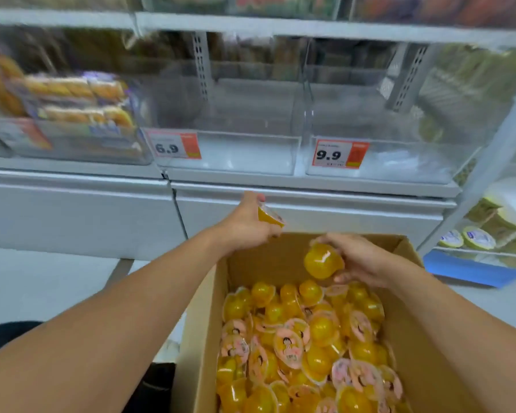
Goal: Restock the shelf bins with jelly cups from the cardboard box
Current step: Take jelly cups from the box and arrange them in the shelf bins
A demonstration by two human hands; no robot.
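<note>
Transfer step. I see left hand point(248, 225) gripping jelly cup point(270, 216), right hand point(361, 259) gripping second cup point(322, 260) above cardboard box point(203, 323). Next: lift both into clear bin point(230, 156) marked 6.9, I judge.

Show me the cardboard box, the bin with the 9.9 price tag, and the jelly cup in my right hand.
cardboard box point(209, 308): head view, bare left wall.
9.9 bin point(399, 162): head view, clear front wall.
jelly cup in right hand point(322, 262): head view, orange domed body.

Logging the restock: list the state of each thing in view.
Left hand: holds a jelly cup.
Right hand: holds another jelly cup.
Cardboard box: open, holding many cups.
6.9 bin: empty.
9.9 bin: empty.
</note>
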